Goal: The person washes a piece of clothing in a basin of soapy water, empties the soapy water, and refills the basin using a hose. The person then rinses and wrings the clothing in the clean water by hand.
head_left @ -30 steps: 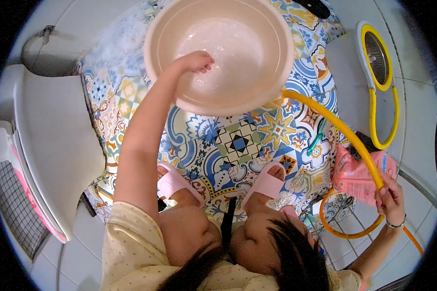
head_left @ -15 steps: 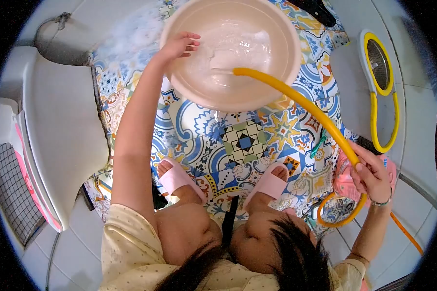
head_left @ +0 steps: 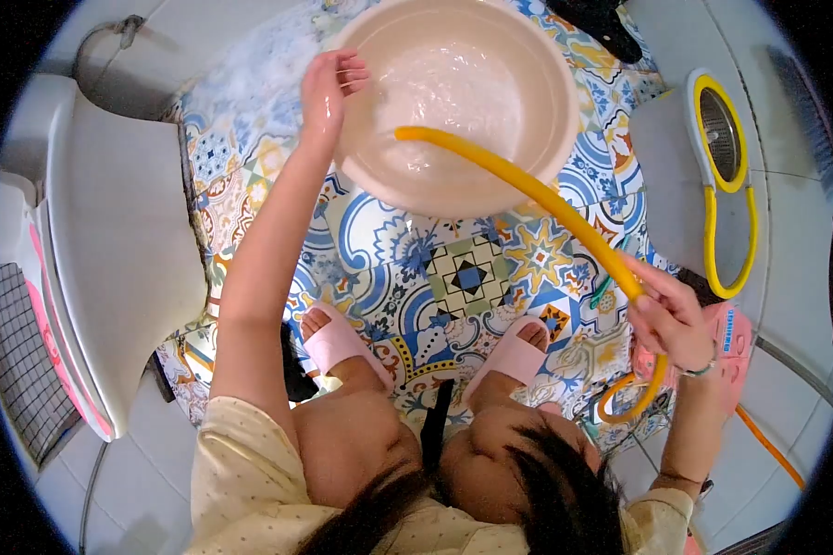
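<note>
My right hand [head_left: 662, 314] is wrapped round a yellow hose [head_left: 546, 196], whose end reaches over the large beige basin [head_left: 435, 199]. Water flows from the hose end toward my left hand [head_left: 329, 88]. That hand is wet, at the basin's left rim, with its fingers apart and nothing in them. Shallow, rippling water [head_left: 458, 92] lies in the basin.
Patterned tiles [head_left: 467, 275] cover the floor. A white fixture [head_left: 125, 250] stands at left. At right are a bucket with a yellow handle [head_left: 757, 236] and a pink package [head_left: 731, 347]. Pink slippers [head_left: 512, 356] are on my feet. Something black [head_left: 611, 23] lies at the top.
My right hand has moved left and up, bringing the hose end farther over the basin. My left hand has gone from above the water to the left rim, with its fingers spread.
</note>
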`<control>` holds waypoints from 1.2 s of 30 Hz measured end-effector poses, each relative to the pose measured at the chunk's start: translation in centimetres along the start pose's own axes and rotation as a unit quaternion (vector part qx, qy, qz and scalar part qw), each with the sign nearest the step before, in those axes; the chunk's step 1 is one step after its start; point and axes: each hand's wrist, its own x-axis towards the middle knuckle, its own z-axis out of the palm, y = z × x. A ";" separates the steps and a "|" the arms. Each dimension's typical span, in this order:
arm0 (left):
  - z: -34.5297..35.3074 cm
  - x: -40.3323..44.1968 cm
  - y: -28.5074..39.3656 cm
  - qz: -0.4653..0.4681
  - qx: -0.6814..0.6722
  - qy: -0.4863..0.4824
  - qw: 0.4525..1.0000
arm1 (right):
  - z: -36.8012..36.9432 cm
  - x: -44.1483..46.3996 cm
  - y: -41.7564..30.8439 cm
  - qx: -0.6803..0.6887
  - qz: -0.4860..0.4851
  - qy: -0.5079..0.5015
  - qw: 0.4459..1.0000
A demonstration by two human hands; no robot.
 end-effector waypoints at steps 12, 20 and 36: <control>7.7 -7.0 3.8 -0.298 -0.064 -0.150 0.940 | 6.5 10.1 3.0 -0.079 -0.137 -0.036 0.987; 8.8 -8.5 5.4 -0.159 -0.055 -0.212 0.963 | -2.3 21.7 -5.7 0.171 -0.130 -0.020 0.976; 1.7 -15.2 9.1 -0.312 -0.040 -0.427 0.848 | 1.3 48.0 -9.4 0.540 -0.207 -0.015 0.816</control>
